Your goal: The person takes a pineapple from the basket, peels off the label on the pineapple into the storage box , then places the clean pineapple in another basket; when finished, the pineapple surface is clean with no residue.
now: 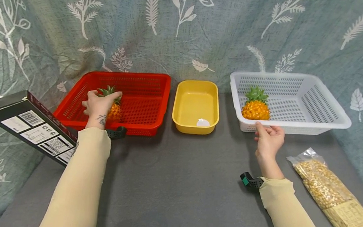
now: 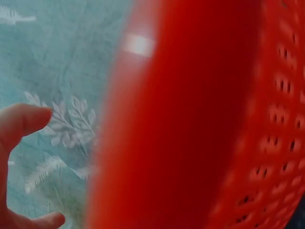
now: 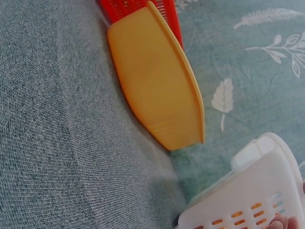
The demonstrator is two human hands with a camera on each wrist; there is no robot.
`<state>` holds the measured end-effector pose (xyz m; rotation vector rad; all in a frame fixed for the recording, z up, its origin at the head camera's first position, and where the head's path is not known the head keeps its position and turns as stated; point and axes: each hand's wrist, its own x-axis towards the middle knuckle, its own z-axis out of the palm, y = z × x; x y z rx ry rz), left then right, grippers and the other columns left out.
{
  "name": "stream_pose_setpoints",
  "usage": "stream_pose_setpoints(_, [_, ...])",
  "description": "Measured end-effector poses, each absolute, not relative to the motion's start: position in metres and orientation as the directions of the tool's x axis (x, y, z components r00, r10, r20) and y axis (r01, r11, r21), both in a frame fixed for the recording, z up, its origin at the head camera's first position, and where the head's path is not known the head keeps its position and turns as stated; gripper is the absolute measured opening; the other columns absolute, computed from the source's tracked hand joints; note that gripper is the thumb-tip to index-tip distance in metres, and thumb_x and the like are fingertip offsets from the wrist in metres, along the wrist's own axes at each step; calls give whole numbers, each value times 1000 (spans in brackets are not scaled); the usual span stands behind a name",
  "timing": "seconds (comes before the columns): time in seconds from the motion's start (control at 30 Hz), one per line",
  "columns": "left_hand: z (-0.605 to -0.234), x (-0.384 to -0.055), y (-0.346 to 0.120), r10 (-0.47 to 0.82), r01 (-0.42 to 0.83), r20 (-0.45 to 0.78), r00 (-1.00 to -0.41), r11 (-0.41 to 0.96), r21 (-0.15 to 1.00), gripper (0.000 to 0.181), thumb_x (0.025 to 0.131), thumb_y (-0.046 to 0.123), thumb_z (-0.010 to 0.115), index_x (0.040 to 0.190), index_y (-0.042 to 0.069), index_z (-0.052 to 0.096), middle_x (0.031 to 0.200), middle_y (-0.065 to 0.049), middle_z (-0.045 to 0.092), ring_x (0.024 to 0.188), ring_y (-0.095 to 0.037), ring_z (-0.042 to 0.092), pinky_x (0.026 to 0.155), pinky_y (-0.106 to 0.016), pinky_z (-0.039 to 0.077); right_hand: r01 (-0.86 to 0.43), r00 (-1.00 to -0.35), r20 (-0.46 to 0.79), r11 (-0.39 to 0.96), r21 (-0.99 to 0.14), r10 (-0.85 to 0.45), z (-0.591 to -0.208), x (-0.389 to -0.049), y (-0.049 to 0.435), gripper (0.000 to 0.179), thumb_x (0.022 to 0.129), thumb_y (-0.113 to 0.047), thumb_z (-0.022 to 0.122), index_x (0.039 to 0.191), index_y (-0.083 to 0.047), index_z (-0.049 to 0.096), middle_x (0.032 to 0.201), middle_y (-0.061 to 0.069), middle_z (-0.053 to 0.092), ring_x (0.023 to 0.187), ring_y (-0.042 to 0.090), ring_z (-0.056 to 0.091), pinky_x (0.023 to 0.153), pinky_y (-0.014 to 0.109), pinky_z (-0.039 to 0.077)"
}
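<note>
My left hand is over the red basket, thumb and fingers spread apart above a pineapple lying inside. Part of that pineapple's leaves and body is hidden behind the hand. In the left wrist view, the thumb and a finger show beside the blurred red basket rim, with a gap between them. My right hand pinches the front rim of the white basket, thumb on top. A second pineapple sits in its left corner. Fingertips show at the white basket's wall in the right wrist view.
A yellow tub with a white spot inside stands between the baskets. At left a black box with white labels leans up beside the red basket. A clear bag of yellow kernels lies on the grey table at right. A patterned curtain hangs behind.
</note>
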<state>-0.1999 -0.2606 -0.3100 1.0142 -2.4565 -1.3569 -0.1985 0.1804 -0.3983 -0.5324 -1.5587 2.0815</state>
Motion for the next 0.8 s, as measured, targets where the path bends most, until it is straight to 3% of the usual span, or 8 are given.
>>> stream_pose_setpoints(0.23, [-314,-199,-265,-578,-532,-235,-781,420,735,93,77,47,65,144,6,15,144,-25,18,129,-48,21,101,-60,29,-130,-807,-22,-214,-968,590,-398,-197,181,38,79,-8,71,97,-15,38,60,-8,54,46,4,50,39,14,40])
stream_pose_setpoints(0.47, [-320,-199,-269,-551,-511,-169,-817,557,655,73,79,27,66,135,-6,32,133,-30,34,124,-45,30,99,-56,32,-139,-805,-29,-235,-962,593,-398,-197,181,38,78,-6,71,96,-14,38,59,-7,54,45,4,50,38,15,39])
stream_pose_setpoints(0.8, [-323,-203,-270,-542,-561,-198,-817,665,493,87,75,30,66,137,-10,19,129,-39,31,116,-54,37,98,-59,34,-119,-807,-38,-226,-967,590,-398,-197,181,40,78,-8,72,98,-14,38,60,-7,54,46,5,50,40,16,40])
